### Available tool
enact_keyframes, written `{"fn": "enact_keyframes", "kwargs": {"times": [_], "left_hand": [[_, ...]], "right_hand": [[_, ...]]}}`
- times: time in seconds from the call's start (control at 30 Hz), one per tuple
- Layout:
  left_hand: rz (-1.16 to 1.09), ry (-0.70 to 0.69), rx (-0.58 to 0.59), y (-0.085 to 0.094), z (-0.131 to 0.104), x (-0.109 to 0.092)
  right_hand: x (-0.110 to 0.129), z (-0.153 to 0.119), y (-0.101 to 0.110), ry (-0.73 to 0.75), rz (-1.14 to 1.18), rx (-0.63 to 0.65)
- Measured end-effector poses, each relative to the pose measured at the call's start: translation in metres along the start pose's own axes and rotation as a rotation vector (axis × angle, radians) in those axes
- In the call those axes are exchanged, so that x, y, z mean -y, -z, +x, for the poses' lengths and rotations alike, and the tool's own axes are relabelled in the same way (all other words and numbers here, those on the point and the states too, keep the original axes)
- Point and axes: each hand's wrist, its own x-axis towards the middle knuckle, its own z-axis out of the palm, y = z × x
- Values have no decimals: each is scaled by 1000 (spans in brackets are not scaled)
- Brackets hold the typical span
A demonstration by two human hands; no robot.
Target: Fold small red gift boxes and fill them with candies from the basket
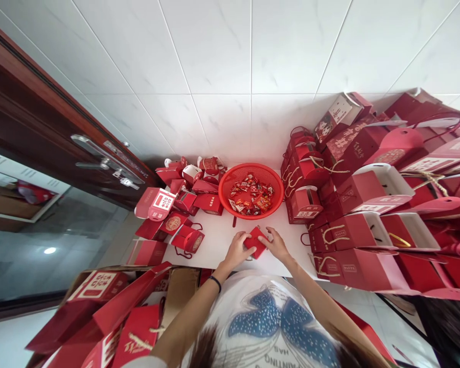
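Note:
A small red box (256, 242) is held between my two hands over the front part of the white table. My left hand (238, 250) grips its left side, thumb across the front. On the right side, my right hand (276, 244) holds it with the thumb on the box and the other fingers curved behind. Just beyond the hands sits a red plastic basket (224, 180) with small wrapped sweets (253, 194) scattered in it. A thin dark red strip (234, 222) lies on the table by the basket's front edge.
Small red boxes (209, 203) crowd the table's left side. Stacked red gift boxes with cord handles (352, 230) fill the right. More red boxes (138, 327) stand in a carton at lower left. A tiled wall (222, 61) rises behind; a door (53, 122) is left.

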Motion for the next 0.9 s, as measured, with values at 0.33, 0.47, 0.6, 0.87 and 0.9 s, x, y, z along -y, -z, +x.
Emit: {"fn": "enact_keyframes", "kwargs": {"times": [0.33, 0.47, 0.6, 0.87, 0.9], "left_hand": [[-26, 36, 139, 10, 13, -4], [41, 85, 186, 17, 12, -7], [79, 166, 171, 15, 4, -10], [149, 181, 50, 11, 8, -34], [148, 161, 41, 11, 12, -43]], "right_hand": [[20, 39, 17, 117, -145, 252], [23, 37, 20, 78, -105, 233], [22, 20, 27, 19, 48, 198], [47, -23, 47, 77, 532, 166], [52, -26, 46, 93, 544, 171]]}}
